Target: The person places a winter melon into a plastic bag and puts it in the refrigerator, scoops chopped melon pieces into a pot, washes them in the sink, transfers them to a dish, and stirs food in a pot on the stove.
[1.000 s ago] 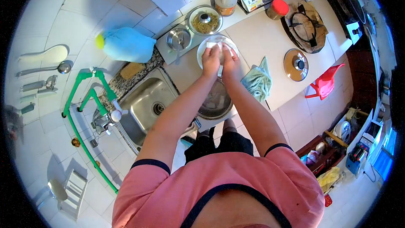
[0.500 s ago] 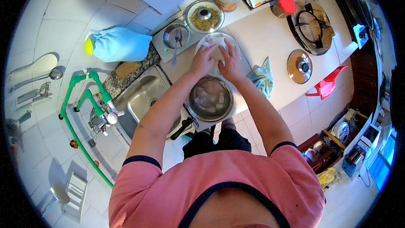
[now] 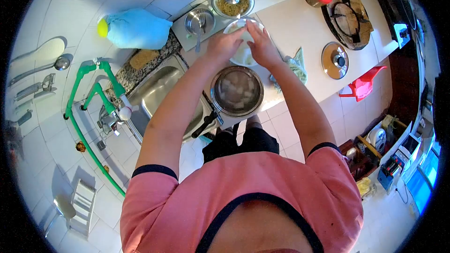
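A white dish [image 3: 243, 58] sits on the counter beyond the pot, with pale contents I cannot make out. Over its left side is my left hand [image 3: 226, 44], fingers stretched toward the right. My right hand [image 3: 262, 47] is over the dish's right side, its fingers extended and its fingertips close to those of my left hand. Nothing shows in either hand. Nearer to me stands a steel pot [image 3: 237, 91] with pale chunks in liquid, its black handle [image 3: 204, 126] pointing toward the sink.
Left of the pot is a steel sink [image 3: 159, 89]. Behind the dish are a small metal bowl [image 3: 193, 22] with a fork [image 3: 198, 33] and a glass-lidded bowl [image 3: 233, 1]. A green cloth [image 3: 296, 71], a pot lid [image 3: 335, 60] and a gas burner [image 3: 347, 18] lie rightward.
The view has shifted, so the counter things sit slightly differently in it. My hands stay over the dish; the right hand's fingers, spread before, are now closer together.
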A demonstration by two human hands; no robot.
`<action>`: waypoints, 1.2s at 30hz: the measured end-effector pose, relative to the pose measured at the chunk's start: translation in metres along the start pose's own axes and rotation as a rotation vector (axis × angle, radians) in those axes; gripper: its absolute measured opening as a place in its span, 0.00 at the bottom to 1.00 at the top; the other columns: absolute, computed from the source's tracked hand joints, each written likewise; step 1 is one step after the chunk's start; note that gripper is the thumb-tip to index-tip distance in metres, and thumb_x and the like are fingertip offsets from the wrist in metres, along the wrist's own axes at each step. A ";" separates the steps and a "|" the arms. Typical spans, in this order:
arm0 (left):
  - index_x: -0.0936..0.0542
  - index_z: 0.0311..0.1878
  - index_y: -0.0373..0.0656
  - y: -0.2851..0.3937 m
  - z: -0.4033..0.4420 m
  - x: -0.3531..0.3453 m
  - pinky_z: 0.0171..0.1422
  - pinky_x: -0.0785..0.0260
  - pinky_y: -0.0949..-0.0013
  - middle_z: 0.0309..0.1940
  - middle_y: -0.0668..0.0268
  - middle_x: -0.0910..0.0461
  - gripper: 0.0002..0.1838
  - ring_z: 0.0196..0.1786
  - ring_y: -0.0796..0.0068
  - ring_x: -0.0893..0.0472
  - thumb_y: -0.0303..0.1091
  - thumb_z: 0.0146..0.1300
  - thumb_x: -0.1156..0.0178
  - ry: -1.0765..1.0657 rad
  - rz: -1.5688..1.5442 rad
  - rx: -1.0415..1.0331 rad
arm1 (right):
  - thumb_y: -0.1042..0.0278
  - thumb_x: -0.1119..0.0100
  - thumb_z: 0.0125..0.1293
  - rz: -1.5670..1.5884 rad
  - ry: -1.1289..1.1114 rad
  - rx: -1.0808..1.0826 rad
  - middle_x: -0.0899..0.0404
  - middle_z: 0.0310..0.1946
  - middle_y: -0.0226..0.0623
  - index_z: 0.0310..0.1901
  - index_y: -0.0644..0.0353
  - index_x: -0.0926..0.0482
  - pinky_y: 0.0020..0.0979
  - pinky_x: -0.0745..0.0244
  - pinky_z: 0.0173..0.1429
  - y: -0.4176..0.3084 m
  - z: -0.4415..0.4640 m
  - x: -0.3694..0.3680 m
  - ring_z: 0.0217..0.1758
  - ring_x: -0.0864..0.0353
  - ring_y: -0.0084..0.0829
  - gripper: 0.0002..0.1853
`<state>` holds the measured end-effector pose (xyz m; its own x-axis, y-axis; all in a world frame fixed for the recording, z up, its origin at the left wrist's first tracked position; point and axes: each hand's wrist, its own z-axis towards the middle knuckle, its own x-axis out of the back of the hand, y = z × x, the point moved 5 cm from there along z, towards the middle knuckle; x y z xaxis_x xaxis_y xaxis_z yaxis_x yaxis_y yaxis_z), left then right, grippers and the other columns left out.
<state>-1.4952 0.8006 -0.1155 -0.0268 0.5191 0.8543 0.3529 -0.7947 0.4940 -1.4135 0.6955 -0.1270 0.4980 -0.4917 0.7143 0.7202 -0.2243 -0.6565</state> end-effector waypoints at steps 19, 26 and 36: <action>0.24 0.49 0.37 0.011 -0.119 -0.094 0.63 0.38 0.63 0.57 0.53 0.31 0.20 0.62 0.61 0.33 0.30 0.51 0.46 -0.375 0.273 0.185 | 0.70 0.51 0.56 -0.394 -0.709 -0.252 0.30 0.52 0.53 0.42 0.66 0.22 0.40 0.30 0.55 -0.041 -0.109 -0.080 0.56 0.30 0.44 0.14; 0.19 0.39 0.37 0.006 -0.122 -0.109 0.46 0.26 0.58 0.40 0.54 0.20 0.13 0.42 0.56 0.20 0.32 0.51 0.45 -0.619 0.170 0.156 | 0.65 0.49 0.56 -0.294 -1.060 -0.225 0.22 0.43 0.49 0.43 0.61 0.22 0.39 0.26 0.51 -0.026 -0.132 -0.114 0.47 0.22 0.44 0.15; 0.22 0.38 0.43 0.005 -0.165 -0.032 0.45 0.31 0.56 0.36 0.51 0.22 0.10 0.41 0.53 0.22 0.34 0.54 0.45 -0.080 -0.157 0.402 | 0.56 0.44 0.59 1.268 -0.307 -1.369 0.23 0.42 0.40 0.47 0.60 0.25 0.33 0.26 0.45 -0.011 -0.185 -0.171 0.44 0.24 0.35 0.20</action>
<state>-1.6471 0.7280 -0.1135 -0.0422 0.6590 0.7510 0.6868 -0.5268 0.5009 -1.5962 0.6268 -0.2870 0.5220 -0.7690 -0.3691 -0.8429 -0.3987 -0.3614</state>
